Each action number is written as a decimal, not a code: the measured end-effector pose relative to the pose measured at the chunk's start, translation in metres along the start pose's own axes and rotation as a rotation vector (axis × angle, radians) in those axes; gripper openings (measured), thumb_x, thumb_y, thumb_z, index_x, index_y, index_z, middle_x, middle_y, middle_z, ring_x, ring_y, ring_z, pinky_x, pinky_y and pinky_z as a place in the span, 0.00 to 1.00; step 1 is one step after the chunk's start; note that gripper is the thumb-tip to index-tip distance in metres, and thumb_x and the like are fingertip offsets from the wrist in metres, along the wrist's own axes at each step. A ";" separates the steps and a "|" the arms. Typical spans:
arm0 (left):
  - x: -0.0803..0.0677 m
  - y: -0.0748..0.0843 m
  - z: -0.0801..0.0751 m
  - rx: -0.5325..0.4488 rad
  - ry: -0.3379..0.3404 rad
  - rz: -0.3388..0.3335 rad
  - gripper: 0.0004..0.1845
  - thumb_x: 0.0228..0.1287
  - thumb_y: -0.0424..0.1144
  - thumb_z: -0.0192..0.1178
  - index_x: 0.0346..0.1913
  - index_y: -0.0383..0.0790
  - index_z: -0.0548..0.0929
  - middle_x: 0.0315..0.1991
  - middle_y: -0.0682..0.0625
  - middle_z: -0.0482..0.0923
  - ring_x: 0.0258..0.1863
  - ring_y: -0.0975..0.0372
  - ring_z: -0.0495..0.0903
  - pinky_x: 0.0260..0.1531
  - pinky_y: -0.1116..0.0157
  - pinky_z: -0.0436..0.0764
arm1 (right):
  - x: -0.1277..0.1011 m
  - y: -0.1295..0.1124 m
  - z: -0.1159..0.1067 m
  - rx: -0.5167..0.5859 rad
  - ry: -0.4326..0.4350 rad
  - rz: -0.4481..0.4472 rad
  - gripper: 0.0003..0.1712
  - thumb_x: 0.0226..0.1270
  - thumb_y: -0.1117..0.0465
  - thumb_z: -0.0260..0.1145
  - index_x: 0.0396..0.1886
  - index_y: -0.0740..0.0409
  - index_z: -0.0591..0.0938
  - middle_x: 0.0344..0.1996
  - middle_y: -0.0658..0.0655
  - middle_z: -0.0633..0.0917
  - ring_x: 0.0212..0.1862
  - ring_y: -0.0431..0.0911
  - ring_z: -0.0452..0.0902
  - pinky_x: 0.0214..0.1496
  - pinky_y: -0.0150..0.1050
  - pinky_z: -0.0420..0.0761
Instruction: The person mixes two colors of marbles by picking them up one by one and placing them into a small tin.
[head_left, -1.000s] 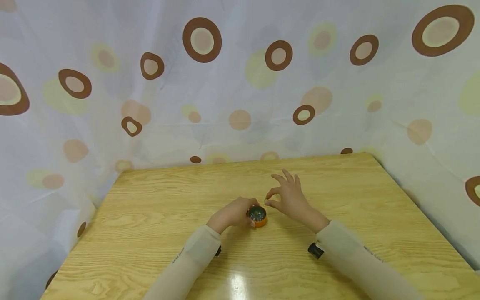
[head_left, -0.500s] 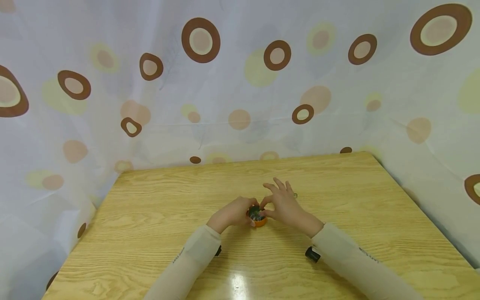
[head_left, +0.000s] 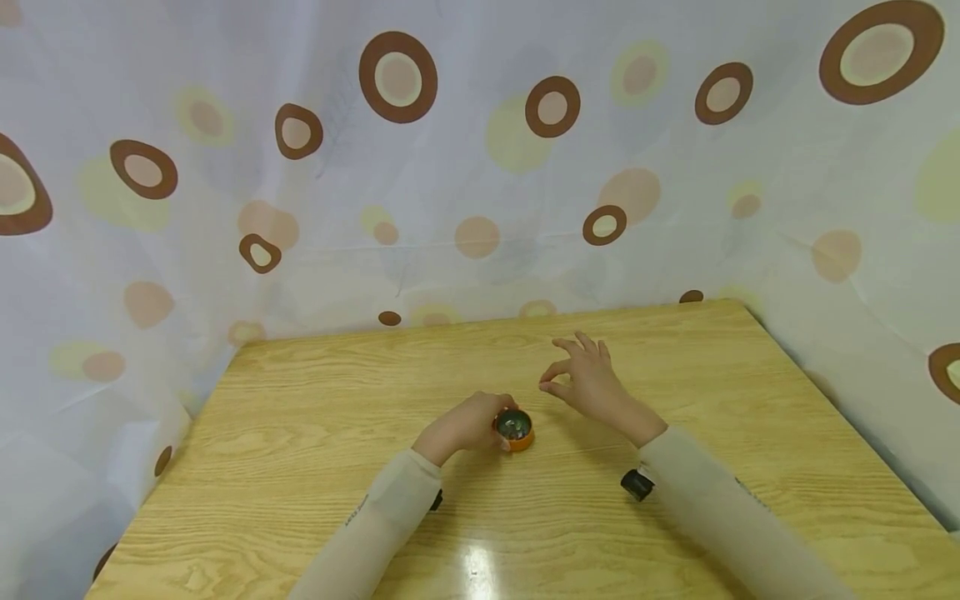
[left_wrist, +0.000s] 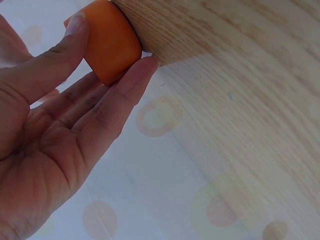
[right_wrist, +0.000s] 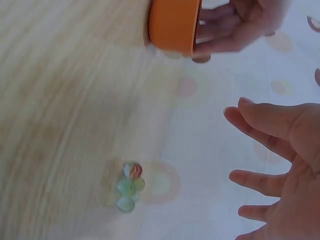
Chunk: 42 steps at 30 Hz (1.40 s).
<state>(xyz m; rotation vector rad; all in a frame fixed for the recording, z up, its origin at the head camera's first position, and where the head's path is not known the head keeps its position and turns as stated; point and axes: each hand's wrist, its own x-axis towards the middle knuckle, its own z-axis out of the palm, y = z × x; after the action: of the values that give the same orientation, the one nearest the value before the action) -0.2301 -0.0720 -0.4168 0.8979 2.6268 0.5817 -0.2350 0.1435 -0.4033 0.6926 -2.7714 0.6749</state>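
Bowl [head_left: 515,429] contents too small to tell; blurred marbles [right_wrist: 128,187].

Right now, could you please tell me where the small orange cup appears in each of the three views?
Head view: the orange cup stands on the wooden table near the centre, gripped by the left hand.
Left wrist view: the orange cup is at the top left, between thumb and fingers.
Right wrist view: the orange cup is at the top centre, seen side-on.
Shared landmark: the left hand's fingers curled round the cup.

Small print on both sleeves [head_left: 358,510], too blurred to read
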 end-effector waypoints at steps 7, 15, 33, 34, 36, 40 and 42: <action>0.000 -0.001 0.000 -0.004 0.005 -0.008 0.28 0.52 0.35 0.73 0.56 0.36 0.76 0.47 0.43 0.81 0.45 0.56 0.81 0.46 0.64 0.78 | 0.005 0.018 -0.015 0.021 0.019 0.052 0.07 0.62 0.58 0.69 0.34 0.57 0.89 0.63 0.73 0.69 0.68 0.73 0.49 0.61 0.75 0.44; 0.000 0.000 0.000 -0.023 0.008 -0.017 0.28 0.52 0.35 0.73 0.57 0.36 0.76 0.48 0.42 0.80 0.46 0.56 0.81 0.47 0.64 0.78 | 0.007 0.040 -0.019 -0.010 0.028 0.107 0.08 0.61 0.59 0.70 0.34 0.59 0.89 0.62 0.74 0.69 0.67 0.75 0.49 0.61 0.76 0.44; -0.001 -0.002 0.000 0.008 0.002 -0.016 0.28 0.54 0.36 0.72 0.58 0.36 0.75 0.48 0.42 0.80 0.45 0.56 0.80 0.46 0.63 0.78 | -0.002 0.066 -0.004 -0.067 -0.145 0.225 0.06 0.60 0.60 0.70 0.32 0.59 0.88 0.61 0.77 0.68 0.67 0.77 0.45 0.61 0.76 0.38; -0.001 -0.001 0.000 0.010 0.002 -0.017 0.28 0.54 0.36 0.72 0.59 0.36 0.75 0.48 0.42 0.80 0.45 0.56 0.79 0.46 0.63 0.77 | -0.002 0.066 -0.003 -0.066 -0.143 0.226 0.06 0.60 0.60 0.70 0.32 0.59 0.88 0.60 0.77 0.69 0.67 0.77 0.45 0.61 0.76 0.38; -0.001 -0.001 0.000 0.010 0.003 -0.015 0.28 0.54 0.36 0.72 0.58 0.36 0.75 0.47 0.42 0.80 0.45 0.56 0.79 0.47 0.63 0.77 | -0.002 0.066 -0.003 -0.066 -0.142 0.228 0.06 0.60 0.60 0.71 0.30 0.59 0.88 0.60 0.77 0.69 0.67 0.77 0.45 0.60 0.76 0.38; -0.001 0.000 -0.001 0.012 0.003 -0.014 0.28 0.54 0.36 0.72 0.58 0.36 0.75 0.48 0.42 0.80 0.45 0.56 0.79 0.47 0.63 0.77 | -0.004 0.067 -0.002 -0.070 -0.147 0.230 0.05 0.59 0.61 0.71 0.29 0.58 0.88 0.59 0.76 0.70 0.67 0.78 0.45 0.60 0.76 0.38; -0.001 0.000 -0.001 0.009 0.001 -0.016 0.28 0.54 0.36 0.72 0.58 0.36 0.75 0.48 0.42 0.80 0.46 0.56 0.79 0.47 0.62 0.77 | -0.004 0.067 -0.003 -0.071 -0.150 0.228 0.05 0.58 0.61 0.72 0.29 0.58 0.88 0.59 0.77 0.70 0.67 0.78 0.46 0.60 0.76 0.38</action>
<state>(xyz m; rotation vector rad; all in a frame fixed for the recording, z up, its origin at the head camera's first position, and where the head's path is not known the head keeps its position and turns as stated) -0.2298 -0.0725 -0.4162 0.8786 2.6374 0.5674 -0.2638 0.1993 -0.4279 0.4339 -3.0276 0.5831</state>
